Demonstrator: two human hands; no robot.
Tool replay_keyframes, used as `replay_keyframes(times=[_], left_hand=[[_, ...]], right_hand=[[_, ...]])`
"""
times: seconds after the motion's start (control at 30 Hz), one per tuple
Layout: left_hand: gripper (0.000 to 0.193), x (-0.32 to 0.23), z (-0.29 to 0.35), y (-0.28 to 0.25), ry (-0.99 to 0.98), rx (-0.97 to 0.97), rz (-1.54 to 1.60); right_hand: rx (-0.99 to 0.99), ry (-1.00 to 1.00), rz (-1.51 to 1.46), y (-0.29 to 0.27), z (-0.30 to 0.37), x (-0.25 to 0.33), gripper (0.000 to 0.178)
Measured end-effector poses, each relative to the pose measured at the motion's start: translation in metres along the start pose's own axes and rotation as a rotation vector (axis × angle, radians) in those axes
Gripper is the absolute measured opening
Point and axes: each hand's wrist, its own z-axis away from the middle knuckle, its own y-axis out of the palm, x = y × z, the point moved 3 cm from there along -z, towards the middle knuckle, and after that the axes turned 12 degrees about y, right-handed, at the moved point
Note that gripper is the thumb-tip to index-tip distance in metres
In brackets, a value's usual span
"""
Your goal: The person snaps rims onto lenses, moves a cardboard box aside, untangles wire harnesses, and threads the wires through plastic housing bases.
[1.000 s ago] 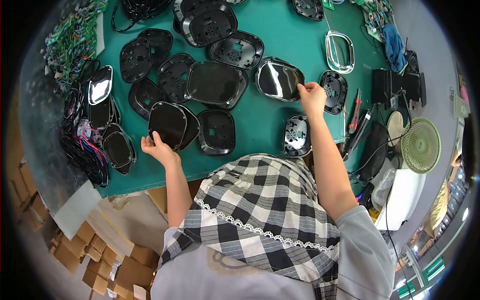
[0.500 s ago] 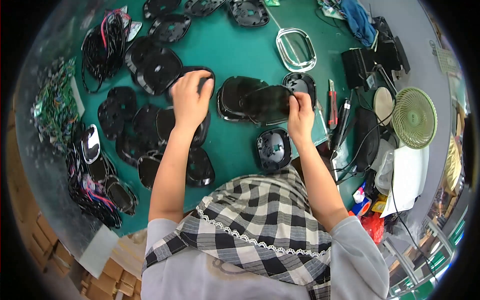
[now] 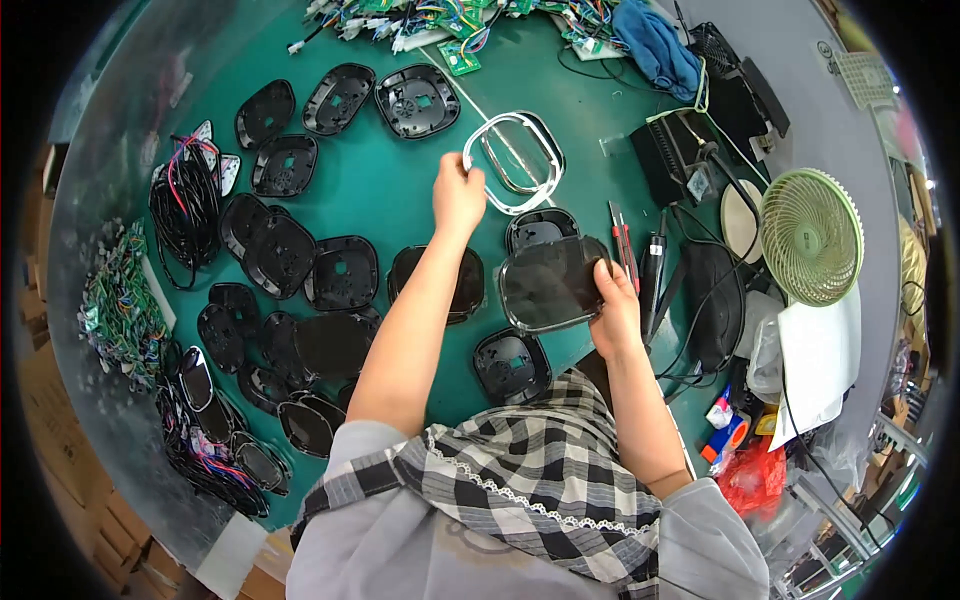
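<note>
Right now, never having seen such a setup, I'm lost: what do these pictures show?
There is no robot here, just a person's bare left hand and right hand. The view comes from a wide fisheye camera worn on the head, looking down, so straight edges bend. The left fingers grip the edge of a rounded white ring-shaped frame; the right hand holds a dark, rounded flat panel. On the green tabletop lie rounded black plastic shells and green circuit boards with coloured wires.
</note>
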Motion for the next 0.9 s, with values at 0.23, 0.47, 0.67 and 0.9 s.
replay_keyframes(times=[0.23, 0.47, 0.67, 0.9], left_hand=[[0.021, -0.067, 0.132, -0.024, -0.051, 0.105, 0.856], [0.062, -0.081, 0.127, -0.087, 0.113, 0.135, 0.534], [0.054, -0.094, 0.130, -0.099, 0.205, 0.057, 0.281], [0.032, -0.122, 0.130, -0.099, 0.204, 0.029, 0.239]], right_hand=[[0.124, -0.187, -0.135, 0.053, -0.014, 0.025, 0.025], [0.094, -0.279, 0.197, 0.058, 0.005, 0.012, 0.021], [0.088, -0.372, 0.297, 0.070, 0.016, 0.007, 0.029], [-0.020, -0.617, 0.585, 0.074, 0.032, 0.023, 0.035]])
